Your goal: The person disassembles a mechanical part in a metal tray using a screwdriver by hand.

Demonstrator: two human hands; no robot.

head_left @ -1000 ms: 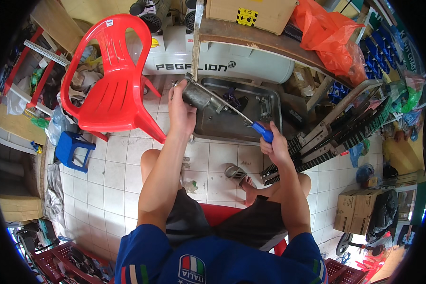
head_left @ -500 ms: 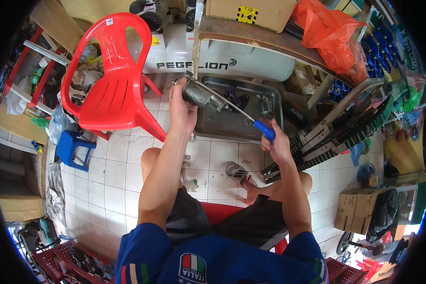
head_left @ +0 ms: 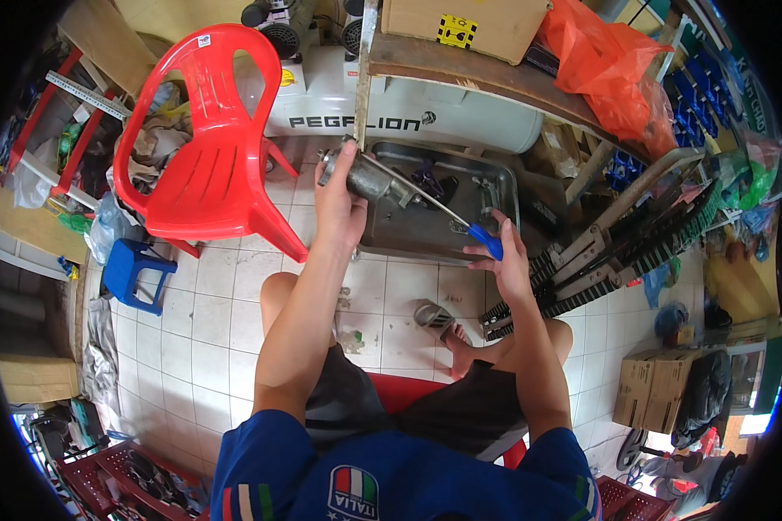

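Observation:
My left hand (head_left: 342,198) is wrapped around a grey metal cylinder, which looks like a starter motor (head_left: 372,175), and holds it up above the tray. A screwdriver (head_left: 485,240) with a blue handle and long shaft slants from my right hand up to the motor's upper end. The exact spot its tip meets is too small to make out. Around the handle, my right hand (head_left: 509,260) has a loose hold, with its fingers spread apart. Below the motor is a dark metal tray (head_left: 408,246) with small metal parts and a dark purple piece (head_left: 427,178) in it.
A red plastic chair (head_left: 204,182) stands at left beside a small blue stool (head_left: 137,276). Behind the tray lies a pale compressor tank (head_left: 478,113), under a wooden shelf (head_left: 460,65). Long metal frames with black ribbed strips (head_left: 599,252) lean at right. Cardboard boxes (head_left: 652,386) sit farther right.
My right hand's fingers have loosened and spread from a closed grip on the screwdriver handle. My left thumb now stretches up along the motor, which has shifted slightly.

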